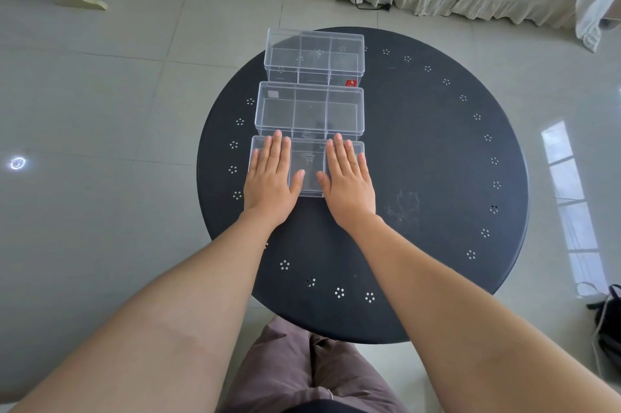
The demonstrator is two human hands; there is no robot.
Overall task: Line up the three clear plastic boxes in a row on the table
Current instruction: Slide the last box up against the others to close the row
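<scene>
**Clear boxes in a line, both hands flat on the nearest one**

Clear plastic makes up all three boxes, which sit one behind another on the round dark desk [437,150], running away from the person. The near box [307,167] lies directly under both hands. The middle box [309,110] sits just beyond the fingertips, and the far box [314,56] stands behind it near the desk's far edge. Each box seems to touch its neighbour, though the transparent walls make the seams hard to judge.

The near box is largely covered: its left and right parts are hidden beneath the palms, and only its centre strip and corners show. Small print on its lid is too faint to read. A red label on the far box cannot be read either.

The left hand [272,177] lies palm down, fingers straight and close together, on the box's left part. The right hand [347,179] rests likewise on the right part, gripping nothing.
</scene>
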